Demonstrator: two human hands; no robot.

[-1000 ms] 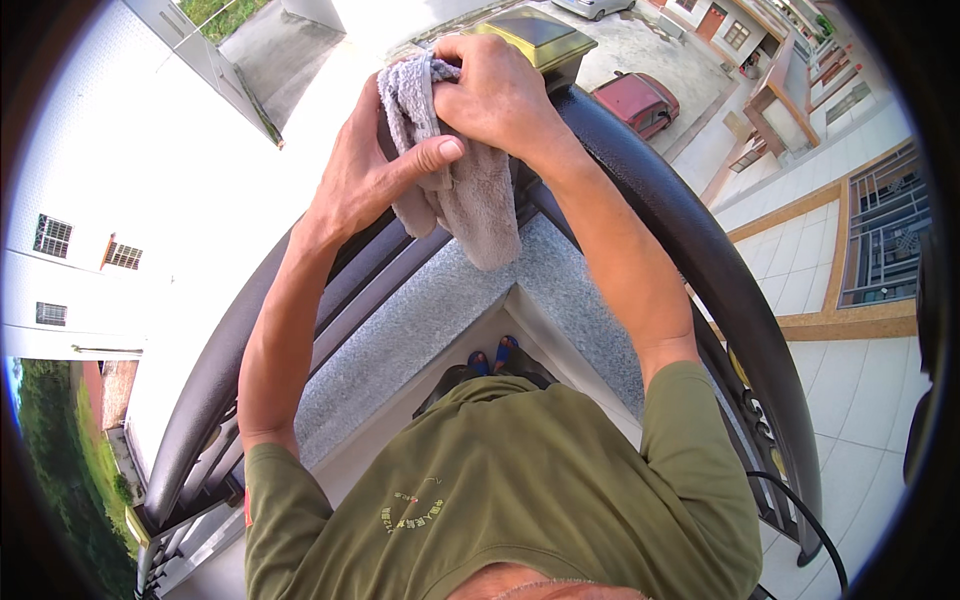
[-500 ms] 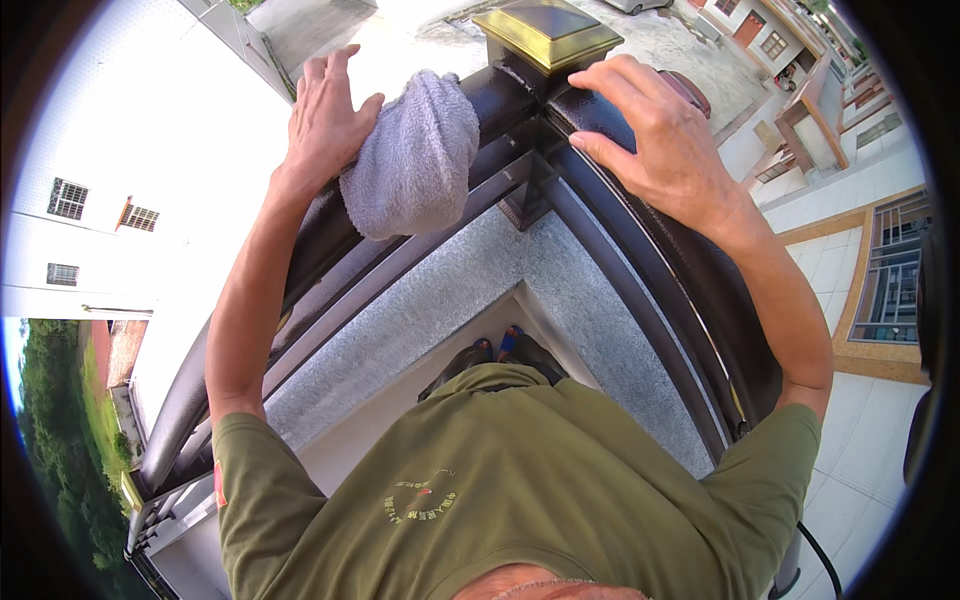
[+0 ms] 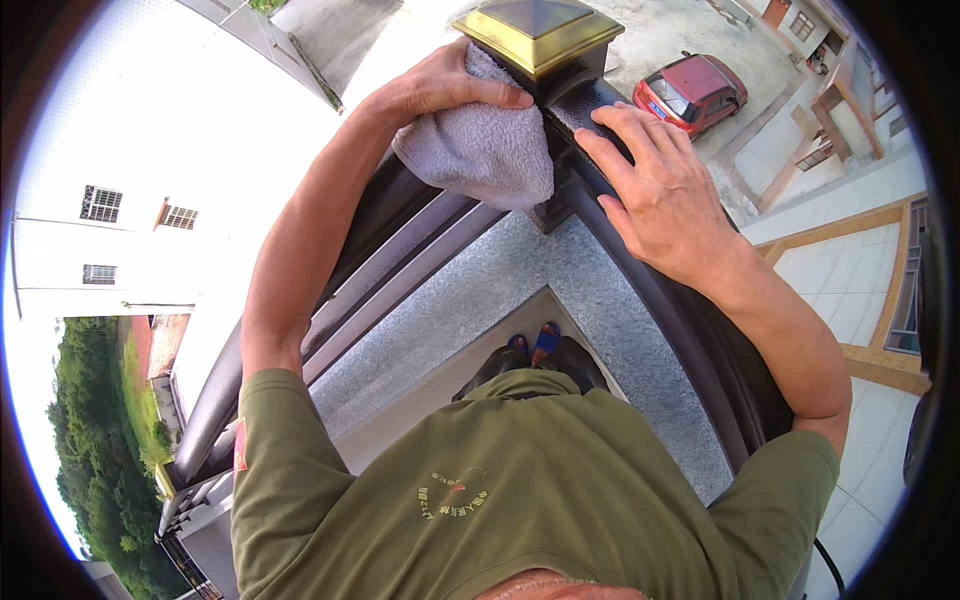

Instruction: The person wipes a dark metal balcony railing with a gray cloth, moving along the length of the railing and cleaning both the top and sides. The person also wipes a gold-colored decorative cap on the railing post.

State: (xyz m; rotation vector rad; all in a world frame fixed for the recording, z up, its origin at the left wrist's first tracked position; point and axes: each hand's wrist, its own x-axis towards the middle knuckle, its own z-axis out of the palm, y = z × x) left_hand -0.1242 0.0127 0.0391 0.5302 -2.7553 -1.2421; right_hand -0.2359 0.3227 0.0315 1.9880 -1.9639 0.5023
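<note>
Both arms (image 3: pixel 295 235) fwd: L hand (image 3: pixel 440 84) gripping grey cloth (image 3: pixel 490 155), R hand (image 3: pixel 670 195) empty, fingers (image 3: pixel 608 157) half-spread.

Hands (image 3: pixel 440 84) at dark railing (image 3: pixel 735 370); grey cloth (image 3: pixel 490 150) in the left

On the chest of your olive-green shirt (image 3: pixel 600 490) you wear a ring of small yellow lettering (image 3: pixel 460 511), characters and figures curved around a little red mark (image 3: pixel 459 488). Your left sleeve carries a red patch (image 3: pixel 240 445), too edge-on for you to read. The red car (image 3: pixel 705 82) below shows a blue number plate (image 3: pixel 657 110), its pale marks too small to make out.
</note>
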